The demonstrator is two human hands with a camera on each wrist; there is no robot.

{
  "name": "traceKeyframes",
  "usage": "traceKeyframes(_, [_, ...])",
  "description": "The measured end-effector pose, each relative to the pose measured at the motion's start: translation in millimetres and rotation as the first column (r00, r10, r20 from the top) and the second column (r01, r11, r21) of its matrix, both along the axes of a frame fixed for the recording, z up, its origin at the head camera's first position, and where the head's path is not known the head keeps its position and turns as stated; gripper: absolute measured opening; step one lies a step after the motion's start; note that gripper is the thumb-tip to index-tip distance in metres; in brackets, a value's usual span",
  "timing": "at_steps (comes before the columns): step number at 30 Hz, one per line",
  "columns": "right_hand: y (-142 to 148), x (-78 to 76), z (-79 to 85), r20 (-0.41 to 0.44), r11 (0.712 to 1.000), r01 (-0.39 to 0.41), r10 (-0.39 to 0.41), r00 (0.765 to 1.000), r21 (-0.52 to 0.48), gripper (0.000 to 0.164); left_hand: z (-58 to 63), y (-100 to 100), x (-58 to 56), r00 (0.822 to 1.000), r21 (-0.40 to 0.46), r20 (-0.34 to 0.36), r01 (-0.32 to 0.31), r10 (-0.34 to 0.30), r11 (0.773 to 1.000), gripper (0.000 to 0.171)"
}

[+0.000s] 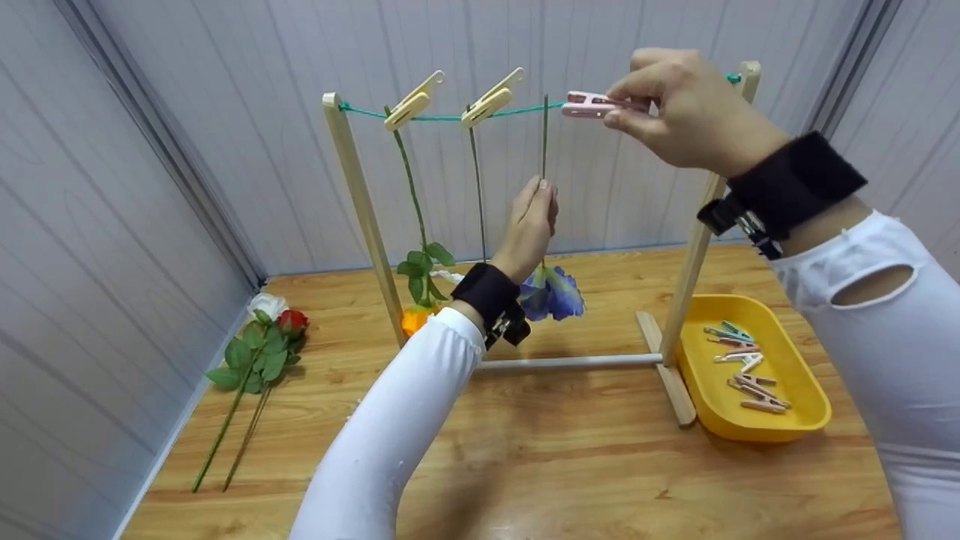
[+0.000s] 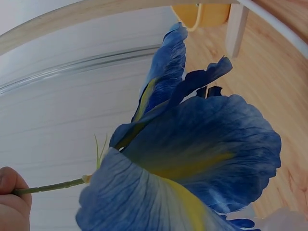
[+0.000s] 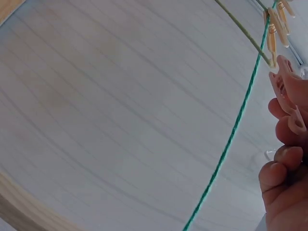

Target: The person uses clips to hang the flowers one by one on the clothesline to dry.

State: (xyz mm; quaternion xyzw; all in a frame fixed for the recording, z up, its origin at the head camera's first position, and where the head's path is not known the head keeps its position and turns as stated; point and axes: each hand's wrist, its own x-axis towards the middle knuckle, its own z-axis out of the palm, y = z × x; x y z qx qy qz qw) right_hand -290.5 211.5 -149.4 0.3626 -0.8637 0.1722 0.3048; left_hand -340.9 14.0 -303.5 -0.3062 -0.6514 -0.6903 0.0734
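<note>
My left hand (image 1: 531,225) grips the stem of a blue iris (image 1: 553,292), which hangs head down with its stem end up at the green cord (image 1: 517,112). Large blue petals with yellow streaks (image 2: 192,159) fill the left wrist view. Between the thumb and fingers of my right hand (image 1: 682,109) is a pink clothespin (image 1: 589,105), its tip pointing left, close to the cord and the stem end. In the right wrist view the pink clothespin (image 3: 284,91) is right beside the stem tip. Two cream clothespins (image 1: 409,111) clip other stems to the cord.
A wooden frame (image 1: 360,217) carries the cord. An orange flower (image 1: 417,319) hangs at its left. On the table's left lie a white rose (image 1: 268,304) and a red rose (image 1: 292,322). At right, a yellow tray (image 1: 806,397) contains several clothespins (image 1: 750,364).
</note>
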Motion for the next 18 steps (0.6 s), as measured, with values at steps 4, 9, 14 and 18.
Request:
traceKeyframes(4, [-3.3, -5.2, 12.1, -0.009, 0.997, 0.052, -0.051, 0.999, 0.053, 0.017, 2.2, 2.1, -2.2, 1.000, 0.000, 0.006, 0.002, -0.002, 1.000, 0.035])
traceKeyframes(9, [-7.6, -13.7, 23.5, 0.040, 0.990, 0.094, -0.098, 0.994, 0.105, 0.022, 3.4, 4.0, -3.3, 1.000, -0.014, 0.014, -0.010, 0.010, 1.000, 0.035])
traceKeyframes(14, [-12.3, -23.3, 29.8, 0.123, 0.983, 0.107, -0.126, 0.984, 0.149, 0.027, 3.7, 4.9, -4.2, 1.000, -0.033, 0.017, -0.023, 0.024, 0.999, 0.035])
traceKeyframes(18, [-16.1, -27.5, 29.9, 0.155, 0.980, 0.094, -0.121, 0.980, 0.174, 0.029, 3.6, 5.3, -4.1, 0.999, -0.035, 0.019, -0.032, 0.033, 0.999, 0.035])
